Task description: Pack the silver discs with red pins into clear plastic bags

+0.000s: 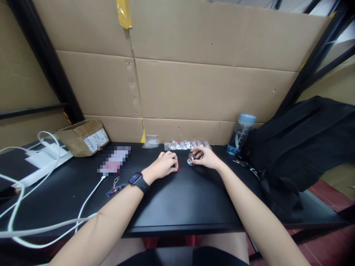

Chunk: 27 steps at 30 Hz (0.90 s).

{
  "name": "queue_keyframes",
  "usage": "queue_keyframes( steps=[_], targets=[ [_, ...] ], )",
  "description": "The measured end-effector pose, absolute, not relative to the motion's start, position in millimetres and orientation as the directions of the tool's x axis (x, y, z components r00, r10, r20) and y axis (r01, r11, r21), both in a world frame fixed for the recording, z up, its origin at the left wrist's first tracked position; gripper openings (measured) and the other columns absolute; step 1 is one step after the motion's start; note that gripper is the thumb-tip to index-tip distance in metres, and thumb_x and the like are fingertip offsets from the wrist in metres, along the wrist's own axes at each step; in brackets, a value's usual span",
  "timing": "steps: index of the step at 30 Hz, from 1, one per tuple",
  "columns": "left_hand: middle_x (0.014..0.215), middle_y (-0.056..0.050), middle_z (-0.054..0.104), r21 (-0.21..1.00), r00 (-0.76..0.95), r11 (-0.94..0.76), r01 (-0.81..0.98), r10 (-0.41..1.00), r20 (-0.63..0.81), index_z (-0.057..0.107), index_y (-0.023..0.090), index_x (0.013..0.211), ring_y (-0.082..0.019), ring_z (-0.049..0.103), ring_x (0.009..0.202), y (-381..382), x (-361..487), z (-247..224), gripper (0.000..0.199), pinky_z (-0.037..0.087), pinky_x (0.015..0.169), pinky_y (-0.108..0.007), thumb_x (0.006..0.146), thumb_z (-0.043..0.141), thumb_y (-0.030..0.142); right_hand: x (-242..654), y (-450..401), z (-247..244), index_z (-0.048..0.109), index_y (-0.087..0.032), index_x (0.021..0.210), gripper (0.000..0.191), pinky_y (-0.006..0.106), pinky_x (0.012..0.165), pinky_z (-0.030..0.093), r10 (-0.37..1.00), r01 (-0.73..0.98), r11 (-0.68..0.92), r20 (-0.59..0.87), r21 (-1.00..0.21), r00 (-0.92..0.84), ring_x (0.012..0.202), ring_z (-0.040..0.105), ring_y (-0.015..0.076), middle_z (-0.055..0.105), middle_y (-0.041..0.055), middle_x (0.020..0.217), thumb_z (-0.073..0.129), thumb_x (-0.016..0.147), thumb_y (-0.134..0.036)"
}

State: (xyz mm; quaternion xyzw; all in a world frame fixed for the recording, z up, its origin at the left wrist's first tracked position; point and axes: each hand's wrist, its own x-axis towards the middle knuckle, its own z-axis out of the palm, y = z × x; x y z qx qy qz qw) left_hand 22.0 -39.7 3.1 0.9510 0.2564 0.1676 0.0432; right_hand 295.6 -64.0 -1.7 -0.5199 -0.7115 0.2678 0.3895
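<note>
My left hand (165,164), with a dark smartwatch (135,179) on its wrist, rests low over the black table. Its fingers are curled, and a small red loop (179,170) shows at the fingertips. Across from it, my right hand (206,158) pinches a small, shiny silver round piece (190,160) between thumb and fingers. That piece looks like a disc with a domed part; its exact kind is too small to make out. Just behind both hands lies a row of clear plastic packets (180,145) containing similar silver rounds with red bits.
Another clear plastic bag (151,141) lies by the cardboard wall (177,92). Left are a cardboard box (83,138), a white power strip (46,166), a cabled phone (115,160) and a keychain (115,189). A water bottle (240,135) and black backpack (299,144) stand right.
</note>
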Motion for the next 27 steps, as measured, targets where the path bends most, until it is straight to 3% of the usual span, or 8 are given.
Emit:
queue_keyframes(
  steps=[6, 10, 14, 20, 24, 27],
  targets=[
    [0.101, -0.001, 0.072, 0.264, 0.689, -0.813, 0.518, 0.58, 0.434, 0.064, 0.024, 0.1, -0.02, 0.059, 0.105, -46.2, 31.6, 7.7, 0.017, 0.031, 0.092, -0.036, 0.104, 0.047, 0.024, 288.1, -69.0, 0.9, 0.065, -0.018, 0.116, 0.058, 0.026, 0.064, 0.056, 0.943, 0.346, 0.325, 0.275, -0.88, -0.185, 0.072, 0.068, 0.0125, 0.065, 0.0063, 0.108, 0.086, 0.063, -0.027],
    [0.11, -0.003, 0.073, 0.292, 0.616, -0.781, 0.552, 0.618, 0.488, 0.067, 0.026, 0.107, -0.022, 0.059, 0.112, -45.7, 32.8, 10.9, 0.016, 0.031, 0.093, -0.038, 0.102, 0.053, 0.028, 280.3, -72.9, 3.4, 0.066, -0.019, 0.119, 0.057, 0.029, 0.068, 0.061, 0.944, 0.209, 0.299, 0.257, -0.931, -0.206, 0.078, 0.071, 0.0158, 0.065, 0.0075, 0.111, 0.084, 0.065, -0.027],
    [0.111, -0.003, 0.074, 0.32, 0.545, -0.744, 0.587, 0.655, 0.523, 0.072, 0.027, 0.1, -0.024, 0.059, 0.116, -47.2, 34.0, 11.8, 0.012, 0.029, 0.095, -0.041, 0.098, 0.061, 0.032, 273.7, -77.1, 5.8, 0.07, -0.017, 0.107, 0.043, 0.029, 0.069, 0.061, 0.939, 0.218, 0.31, 0.262, -0.926, -0.223, 0.079, 0.073, 0.017, 0.068, 0.0079, 0.109, 0.084, 0.068, -0.029],
    [0.11, -0.005, 0.075, 0.324, 0.459, -0.697, 0.64, 0.685, 0.565, 0.072, 0.026, 0.099, -0.026, 0.057, 0.118, -49.1, 36.0, 12.7, 0.015, 0.026, 0.098, -0.046, 0.099, 0.058, 0.03, 267.7, -80.1, 6.2, 0.067, -0.02, 0.11, 0.047, 0.029, 0.072, 0.061, 0.941, 0.156, 0.308, 0.277, -0.938, -0.193, 0.086, 0.075, 0.0197, 0.065, 0.007, 0.111, 0.085, 0.067, -0.029],
    [0.11, -0.006, 0.074, 0.32, 0.466, -0.695, 0.643, 0.688, 0.556, 0.068, 0.024, 0.098, -0.026, 0.057, 0.114, -50.9, 36.8, 12.9, 0.018, 0.027, 0.096, -0.044, 0.102, 0.052, 0.031, 262.7, -80.0, 5.0, 0.069, -0.019, 0.106, 0.039, 0.026, 0.067, 0.058, 0.943, 0.117, 0.3, 0.276, -0.947, -0.184, 0.084, 0.076, 0.0211, 0.065, 0.0031, 0.096, 0.079, 0.068, -0.026],
    [0.111, -0.005, 0.073, 0.304, 0.498, -0.716, 0.628, 0.671, 0.55, 0.066, 0.024, 0.098, -0.025, 0.056, 0.114, -51.9, 37.6, 12.4, 0.021, 0.026, 0.094, -0.043, 0.104, 0.048, 0.032, 258.5, -77.4, 1.8, 0.073, -0.016, 0.094, 0.025, 0.027, 0.065, 0.056, 0.934, 0.198, 0.337, 0.3, -0.92, -0.194, 0.074, 0.074, 0.0186, 0.066, 0.0021, 0.083, 0.073, 0.07, -0.024]
  ],
)
